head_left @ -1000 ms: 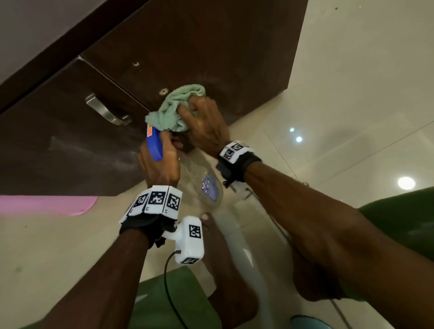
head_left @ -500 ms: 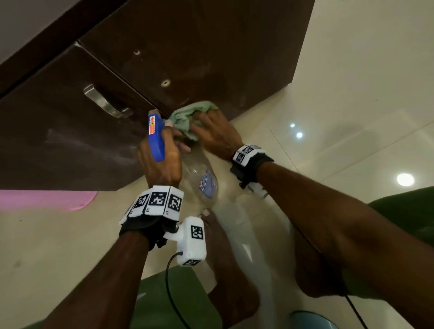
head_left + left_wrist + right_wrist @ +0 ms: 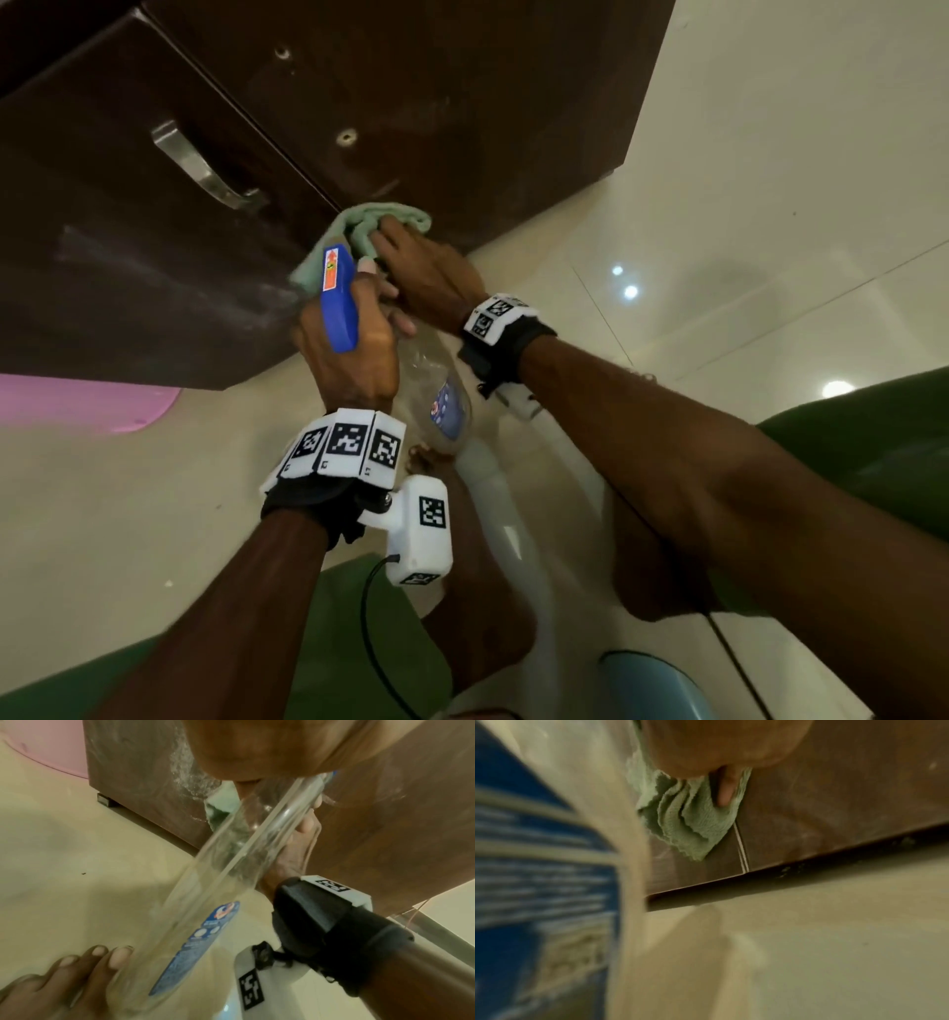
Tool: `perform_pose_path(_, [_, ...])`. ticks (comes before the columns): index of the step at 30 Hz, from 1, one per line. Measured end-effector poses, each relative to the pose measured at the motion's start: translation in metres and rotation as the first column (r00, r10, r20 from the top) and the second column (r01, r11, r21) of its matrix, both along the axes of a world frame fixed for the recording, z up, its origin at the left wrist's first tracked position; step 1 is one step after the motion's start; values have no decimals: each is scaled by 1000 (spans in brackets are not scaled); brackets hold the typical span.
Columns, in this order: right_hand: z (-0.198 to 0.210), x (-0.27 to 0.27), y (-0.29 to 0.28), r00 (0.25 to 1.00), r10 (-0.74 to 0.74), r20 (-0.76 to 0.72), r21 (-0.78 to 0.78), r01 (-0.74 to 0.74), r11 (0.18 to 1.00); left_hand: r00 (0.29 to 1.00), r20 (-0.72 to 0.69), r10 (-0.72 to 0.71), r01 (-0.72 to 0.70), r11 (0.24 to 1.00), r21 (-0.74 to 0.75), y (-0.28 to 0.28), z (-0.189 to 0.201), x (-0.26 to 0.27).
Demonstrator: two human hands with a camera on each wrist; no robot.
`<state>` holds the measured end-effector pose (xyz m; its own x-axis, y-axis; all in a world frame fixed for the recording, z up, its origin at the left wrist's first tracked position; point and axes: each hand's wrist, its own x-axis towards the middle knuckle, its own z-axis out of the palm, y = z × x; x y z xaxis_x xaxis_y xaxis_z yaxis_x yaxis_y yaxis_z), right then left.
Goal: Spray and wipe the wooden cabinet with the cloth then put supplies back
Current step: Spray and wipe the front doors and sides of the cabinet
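The dark brown wooden cabinet [image 3: 411,92] fills the upper left of the head view, with a metal handle [image 3: 200,169] on its left door. My right hand [image 3: 431,272] presses a bunched pale green cloth [image 3: 380,221] against the cabinet front, close to its bottom edge. In the right wrist view a fingertip [image 3: 725,795] lies on the cloth [image 3: 693,825]. My left hand [image 3: 349,349] grips the neck of a clear spray bottle [image 3: 447,406] with a blue trigger head [image 3: 336,303], held just left of the cloth. The bottle [image 3: 205,896] slants across the left wrist view.
Glossy cream floor tiles [image 3: 770,205] spread to the right of the cabinet. A pink object [image 3: 77,401] lies on the floor at the left edge. My bare foot [image 3: 64,983] and green-clothed knees [image 3: 873,452] are below. A blue rim [image 3: 652,688] shows at the bottom.
My right hand has slid the cloth down the cabinet front, from beside the screw hole to near the bottom edge. The left hand has kept its hold on the spray bottle.
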<state>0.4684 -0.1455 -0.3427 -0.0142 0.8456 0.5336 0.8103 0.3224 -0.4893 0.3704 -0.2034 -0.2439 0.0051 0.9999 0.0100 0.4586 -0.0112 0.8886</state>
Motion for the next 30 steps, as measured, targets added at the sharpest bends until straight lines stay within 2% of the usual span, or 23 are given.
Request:
perform_pose_path(1, [-6, 8, 1, 999, -52, -10, -36, 51, 998, 1000, 2, -7, 7, 1000, -1, 0, 1, 1])
perform_pose_path(2, [-16, 16, -1, 988, -124, -92, -90, 115, 989, 1000, 1, -16, 16, 1000, -11, 0, 2, 3])
perform_pose_path(3, [-27, 27, -4, 953, -223, -205, -97, 207, 974, 1000, 7, -19, 19, 999, -29, 0, 4, 5])
perform_pose_path(4, [-38, 38, -6, 885, -336, -321, -131, 310, 942, 1000, 16, -16, 17, 999, -49, 1, 5, 6])
perform_pose_path(6, [-39, 58, -12, 643, -555, -528, -279, 486, 828, 1000, 25, -12, 14, 998, -69, 2, 4, 8])
perform_pose_path(7, [-34, 64, -12, 525, -630, -573, -348, 540, 766, 999, 32, -13, 15, 997, -73, 2, 4, 8])
perform_pose_path(8, [-24, 66, -9, 446, -685, -575, -391, 586, 710, 999, 38, -13, 16, 997, -76, 3, 4, 8])
perform_pose_path(9, [-10, 60, -3, 444, -718, -535, -388, 626, 676, 999, 38, -12, 15, 997, -81, 4, 4, 8])
perform_pose_path(11, [5, 40, 7, 529, -753, -391, -284, 709, 646, 998, 55, 9, -4, 995, -95, 4, 4, 7])
perform_pose_path(14, [28, 19, 19, 477, -684, -551, -212, 714, 668, 994, 79, 78, -74, 996, -55, 6, 1, 2])
perform_pose_path(15, [30, 15, 21, 501, -662, -558, -188, 701, 688, 993, 70, 96, -94, 995, -34, 6, -1, 1])
perform_pose_path(16, [28, 11, 20, 586, -630, -510, -101, 686, 720, 992, 66, 112, -111, 994, -16, 6, -2, -1])
perform_pose_path(17, [28, 6, 17, 710, -561, -424, 51, 638, 769, 990, 67, 120, -121, 993, -1, 7, -2, -2])
perform_pose_path(19, [26, 2, 14, 887, -418, -196, 320, 460, 828, 992, 57, 116, -117, 993, 15, 7, -5, -1])
perform_pose_path(20, [26, 3, 13, 932, -353, -86, 395, 357, 846, 992, 51, 112, -112, 994, 12, 7, -6, 1])
perform_pose_path(22, [24, 13, 12, 956, -288, 60, 447, 233, 864, 992, 66, 108, -108, 994, -13, 7, -6, 6])
perform_pose_path(23, [22, 20, 11, 956, -272, 104, 437, 202, 876, 992, 75, 103, -100, 994, -37, 6, -6, 8])
perform_pose_path(25, [4, 38, 6, 953, -286, 97, 338, 239, 910, 991, 97, 89, -80, 992, -96, 3, -3, 14])
perform_pose_path(27, [-21, 55, -2, 928, -371, -44, 134, 373, 918, 990, 123, 71, -54, 989, -139, 0, 1, 19])
perform_pose_path(28, [-34, 62, -7, 882, -433, -185, -14, 438, 899, 990, 126, 60, -40, 987, -156, -1, 3, 21])
perform_pose_path(30, [-42, 62, -16, 712, -576, -401, -267, 511, 817, 993, 115, 29, -10, 987, -161, -2, 7, 24])
